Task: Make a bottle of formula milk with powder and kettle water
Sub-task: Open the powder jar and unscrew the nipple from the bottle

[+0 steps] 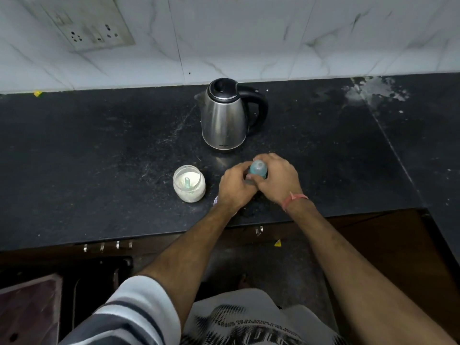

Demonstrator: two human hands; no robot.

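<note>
both hands grip the teal-topped bottle (pixel 257 169) standing on the black tabletop (pixel 99 158), left hand (pixel 235 186) low, right hand (pixel 278 179) round the cap. just left stands an open powder jar (pixel 189 184) with a scoop (pixel 187 181) inside; beyond, the steel kettle (pixel 225 115).

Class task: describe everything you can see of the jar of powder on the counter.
The jar is small, round and clear, glass or plastic by its look. It stands upright and lidless on the dark counter, left of both hands and nearer than the kettle. White powder fills much of it, with a pale green scoop stuck in. Nothing else touches it.
</note>
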